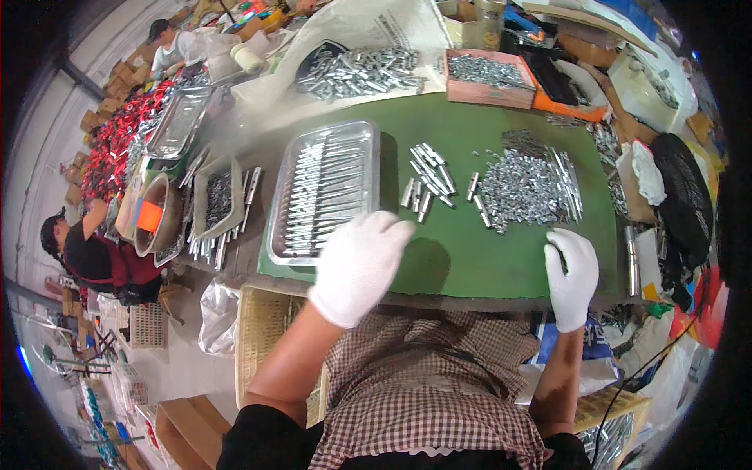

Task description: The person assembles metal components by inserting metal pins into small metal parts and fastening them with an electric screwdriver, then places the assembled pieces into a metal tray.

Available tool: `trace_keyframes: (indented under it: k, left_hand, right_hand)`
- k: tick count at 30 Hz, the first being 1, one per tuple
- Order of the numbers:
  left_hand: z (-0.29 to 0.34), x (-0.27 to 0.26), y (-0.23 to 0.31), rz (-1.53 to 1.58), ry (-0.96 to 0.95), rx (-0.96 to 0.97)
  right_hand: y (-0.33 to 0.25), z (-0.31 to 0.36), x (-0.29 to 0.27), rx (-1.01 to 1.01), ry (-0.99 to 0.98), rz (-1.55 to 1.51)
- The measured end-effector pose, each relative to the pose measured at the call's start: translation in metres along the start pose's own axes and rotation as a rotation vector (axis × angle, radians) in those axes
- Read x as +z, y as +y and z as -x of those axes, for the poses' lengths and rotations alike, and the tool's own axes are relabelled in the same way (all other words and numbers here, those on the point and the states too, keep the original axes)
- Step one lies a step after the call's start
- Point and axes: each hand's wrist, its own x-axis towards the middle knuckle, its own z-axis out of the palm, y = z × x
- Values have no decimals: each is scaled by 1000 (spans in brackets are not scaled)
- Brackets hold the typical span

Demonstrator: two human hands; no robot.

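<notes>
My left hand [362,268], in a white glove, is over the lower right corner of a clear plastic tray [374,168]. Its fingers are loosely bent and slightly apart, with nothing visible in them. Rows of slim silvery metal rods [325,188] lie side by side in that tray. Over the front right of the green mat [470,274], my gloved right hand [573,278] has its thumb apart from its curved fingers, holding nothing I can see. Beyond it lies a heap of small metal pieces [521,188], with longer thin rods [565,184] beside it. Short metal cylinders [431,168] lie between tray and heap.
A pink box [489,84] of small parts and a white sack [360,23] under piled metal pieces stand at the back. Left are a parts bin [219,196] and a round bowl [157,211]. Two other people [98,251] [168,51] are farther left.
</notes>
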Motion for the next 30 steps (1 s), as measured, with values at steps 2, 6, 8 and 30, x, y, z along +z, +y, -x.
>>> trace_keyframes:
  k: [2, 6, 8, 30]
  left_hand:
    - [-14, 30, 15, -102, 76, -28]
    - [-34, 73, 13, -267, 94, -143]
    - [-32, 72, 17, -269, 93, -175]
    - [-3, 86, 81, 359, 196, 109]
  right_hand:
    - [-2, -3, 0, -21, -7, 2]
    - [-3, -4, 3, -21, 0, -2]
    - [0, -4, 5, -13, 29, -21]
    - [41, -82, -7, -5, -74, 325]
